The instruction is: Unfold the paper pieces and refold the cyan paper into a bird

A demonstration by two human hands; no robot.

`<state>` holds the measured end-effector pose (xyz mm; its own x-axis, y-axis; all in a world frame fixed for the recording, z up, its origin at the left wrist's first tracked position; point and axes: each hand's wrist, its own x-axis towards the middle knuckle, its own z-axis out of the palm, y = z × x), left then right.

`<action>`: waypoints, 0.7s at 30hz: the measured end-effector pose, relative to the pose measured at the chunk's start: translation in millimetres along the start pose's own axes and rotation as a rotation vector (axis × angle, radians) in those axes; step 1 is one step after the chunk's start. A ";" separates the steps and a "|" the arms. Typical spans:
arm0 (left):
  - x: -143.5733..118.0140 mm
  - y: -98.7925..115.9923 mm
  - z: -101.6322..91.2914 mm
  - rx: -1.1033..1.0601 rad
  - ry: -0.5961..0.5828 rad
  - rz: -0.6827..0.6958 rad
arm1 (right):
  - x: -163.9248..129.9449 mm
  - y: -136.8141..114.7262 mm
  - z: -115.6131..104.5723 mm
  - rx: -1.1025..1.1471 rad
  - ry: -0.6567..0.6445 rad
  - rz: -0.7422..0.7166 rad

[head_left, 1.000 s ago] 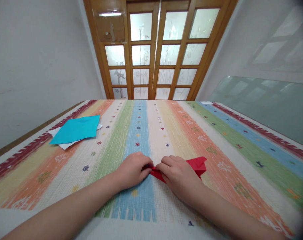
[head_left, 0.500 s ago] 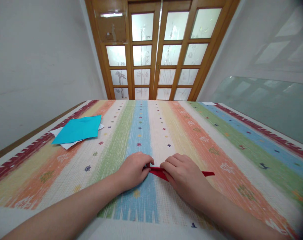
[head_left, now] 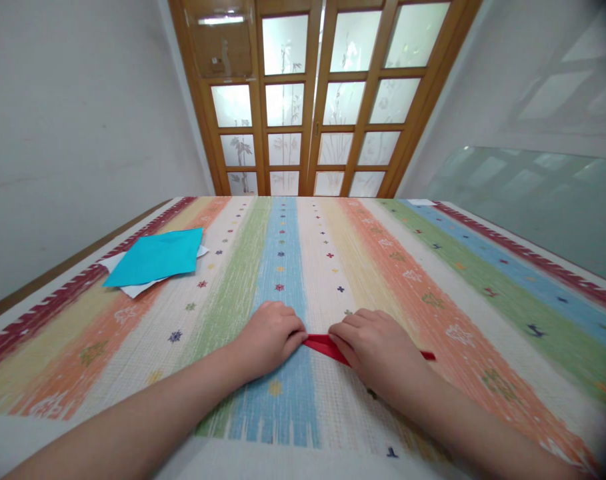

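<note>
A folded piece of red paper [head_left: 323, 345] lies flat on the striped tablecloth [head_left: 433, 280] in front of me. My left hand [head_left: 269, 335] pinches its left tip with the fingers closed on it. My right hand [head_left: 377, 348] lies palm-down over the middle of the paper and presses it onto the cloth. Only a narrow red strip shows between the two hands, plus a thin red point past my right hand. The rest of the paper is hidden under my right palm.
A turquoise sheet of paper [head_left: 155, 256] lies on white sheets [head_left: 133, 289] at the far left of the table. A wooden door with frosted glass panes [head_left: 313, 100] stands behind the table. A glass pane [head_left: 533, 200] leans at the right wall.
The raised red flap at the right has been folded down flat. My right hand has slid to the right along the paper, pressing it. My left hand has stayed on the left tip.
</note>
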<state>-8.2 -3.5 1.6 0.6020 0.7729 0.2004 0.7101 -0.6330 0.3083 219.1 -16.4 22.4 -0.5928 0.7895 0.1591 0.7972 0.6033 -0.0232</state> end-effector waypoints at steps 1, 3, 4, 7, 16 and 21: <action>0.5 -0.2 0.8 -0.002 0.003 -0.012 | 0.8 1.9 1.0 0.003 0.004 0.012; 0.9 -0.7 2.0 -0.014 0.010 -0.022 | 2.3 4.9 3.1 0.028 0.001 0.036; 0.9 -1.0 2.5 -0.021 0.015 -0.022 | 2.9 6.0 4.2 0.053 -0.004 0.040; 0.0 -2.3 3.9 -0.026 0.016 0.008 | 4.4 7.9 7.7 0.172 -0.026 -0.013; -3.1 1.3 -2.0 0.164 -0.056 0.174 | 4.0 12.2 15.8 0.374 -0.042 -0.079; -7.6 11.1 -15.1 0.399 -0.137 0.213 | 3.8 15.4 15.0 0.383 -0.043 -0.106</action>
<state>-10.4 -15.7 17.5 0.7732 0.6282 0.0874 0.6342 -0.7649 -0.1128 227.5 -2.4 7.8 -0.6803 0.7195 0.1395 0.6357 0.6741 -0.3762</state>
